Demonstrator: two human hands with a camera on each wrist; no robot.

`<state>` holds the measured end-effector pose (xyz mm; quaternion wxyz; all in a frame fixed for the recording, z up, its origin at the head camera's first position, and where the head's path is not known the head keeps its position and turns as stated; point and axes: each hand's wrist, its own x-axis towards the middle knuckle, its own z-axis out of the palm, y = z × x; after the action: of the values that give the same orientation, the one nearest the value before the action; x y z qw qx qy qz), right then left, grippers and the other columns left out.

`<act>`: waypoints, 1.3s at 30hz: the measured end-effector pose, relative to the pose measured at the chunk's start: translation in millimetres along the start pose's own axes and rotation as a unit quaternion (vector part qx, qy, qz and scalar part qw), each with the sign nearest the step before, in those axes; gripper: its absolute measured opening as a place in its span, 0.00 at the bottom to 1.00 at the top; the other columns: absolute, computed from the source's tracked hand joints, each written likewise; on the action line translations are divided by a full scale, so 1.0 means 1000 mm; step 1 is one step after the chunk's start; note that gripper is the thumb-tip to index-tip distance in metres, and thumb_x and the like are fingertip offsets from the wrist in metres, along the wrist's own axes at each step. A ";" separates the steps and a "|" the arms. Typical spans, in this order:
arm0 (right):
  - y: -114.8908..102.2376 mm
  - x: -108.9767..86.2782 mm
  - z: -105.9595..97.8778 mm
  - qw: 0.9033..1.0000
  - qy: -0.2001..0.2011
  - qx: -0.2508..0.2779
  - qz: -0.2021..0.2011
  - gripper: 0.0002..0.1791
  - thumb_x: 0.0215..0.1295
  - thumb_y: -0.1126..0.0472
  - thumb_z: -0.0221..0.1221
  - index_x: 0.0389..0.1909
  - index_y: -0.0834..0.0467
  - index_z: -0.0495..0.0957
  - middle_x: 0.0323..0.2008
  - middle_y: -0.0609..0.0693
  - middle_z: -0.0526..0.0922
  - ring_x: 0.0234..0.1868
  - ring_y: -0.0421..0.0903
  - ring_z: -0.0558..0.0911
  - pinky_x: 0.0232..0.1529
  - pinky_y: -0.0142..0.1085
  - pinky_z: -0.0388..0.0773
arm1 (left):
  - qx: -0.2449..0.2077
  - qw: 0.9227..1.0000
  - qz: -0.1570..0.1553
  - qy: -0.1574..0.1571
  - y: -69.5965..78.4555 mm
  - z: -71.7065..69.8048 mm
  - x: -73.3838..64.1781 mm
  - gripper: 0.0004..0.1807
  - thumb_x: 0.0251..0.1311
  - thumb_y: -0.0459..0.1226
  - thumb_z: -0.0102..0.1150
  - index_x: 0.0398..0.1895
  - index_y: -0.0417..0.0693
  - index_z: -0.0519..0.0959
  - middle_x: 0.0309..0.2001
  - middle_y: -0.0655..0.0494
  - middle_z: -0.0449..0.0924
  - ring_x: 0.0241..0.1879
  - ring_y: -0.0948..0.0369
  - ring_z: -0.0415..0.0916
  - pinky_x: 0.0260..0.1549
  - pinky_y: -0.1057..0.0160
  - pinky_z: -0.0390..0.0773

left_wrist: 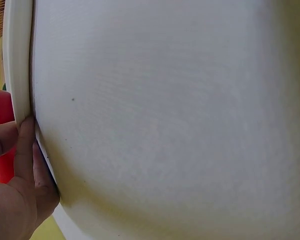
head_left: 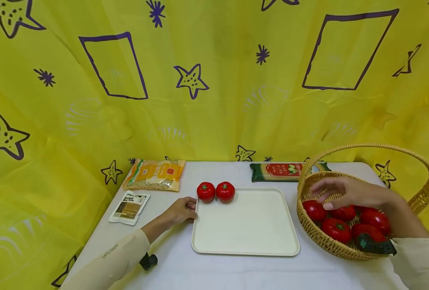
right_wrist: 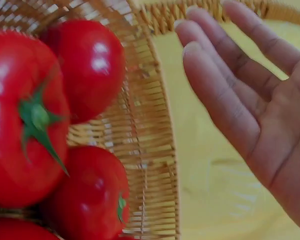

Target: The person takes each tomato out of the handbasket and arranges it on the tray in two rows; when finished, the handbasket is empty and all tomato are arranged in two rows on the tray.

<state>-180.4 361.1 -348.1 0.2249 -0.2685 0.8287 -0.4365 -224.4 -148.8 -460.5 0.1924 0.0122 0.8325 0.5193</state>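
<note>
My left hand (head_left: 181, 210) pinches the left rim of a white rectangular tray (head_left: 245, 225); in the left wrist view, thumb and fingers meet at the tray's rim. Two red tomatoes, one at the corner (head_left: 205, 191) and another beside it (head_left: 225, 191), sit at the tray's far left. Over a wicker basket (head_left: 310, 233) on the right hovers my right hand (head_left: 346, 193), its fingers extended and holding nothing. Several tomatoes (head_left: 337, 230) lie in the basket, partly hidden by the right forearm. The right wrist view shows the palm apart from the nearest tomato (right_wrist: 92, 70).
An orange-and-yellow food bag (head_left: 154, 175) lies at the back left, with a small white pouch (head_left: 129, 207) nearer. A green packet (head_left: 279, 171) lies behind the tray, partly behind the basket. The basket's tall handle (head_left: 374, 146) arches above it. A yellow patterned curtain (head_left: 214, 121) hangs behind the table.
</note>
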 end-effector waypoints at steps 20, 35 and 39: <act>0.036 -0.010 -0.036 0.995 0.044 -0.015 0.093 0.31 0.73 0.61 0.56 0.68 0.75 0.61 0.64 0.76 0.69 0.51 0.26 0.79 0.47 0.36 0.85 | -0.002 1.000 0.001 -0.008 0.000 -0.002 -0.002 0.29 0.52 0.22 0.66 0.60 0.31 0.72 0.43 0.46 0.75 0.37 0.57 0.76 0.37 0.61 0.86; 0.047 -0.027 -0.046 0.973 0.109 -0.121 0.166 0.34 0.72 0.52 0.58 0.69 0.68 0.63 0.65 0.72 0.69 0.58 0.54 0.78 0.50 0.47 0.80 | -0.002 1.000 0.010 -0.009 0.002 -0.002 -0.004 0.30 0.51 0.22 0.66 0.60 0.30 0.71 0.43 0.45 0.75 0.37 0.57 0.76 0.37 0.60 0.86; 0.049 -0.029 -0.046 0.970 0.109 -0.122 0.183 0.36 0.72 0.50 0.57 0.70 0.69 0.62 0.65 0.75 0.66 0.63 0.74 0.68 0.51 0.62 0.75 | -0.002 1.000 0.008 -0.009 0.002 -0.001 -0.004 0.30 0.52 0.22 0.66 0.61 0.30 0.71 0.43 0.44 0.75 0.38 0.57 0.76 0.37 0.60 0.86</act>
<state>-198.5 430.8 -361.4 0.1752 -0.0887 0.9301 -0.3105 -221.9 -149.9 -456.9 0.1958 0.0237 0.8298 0.5221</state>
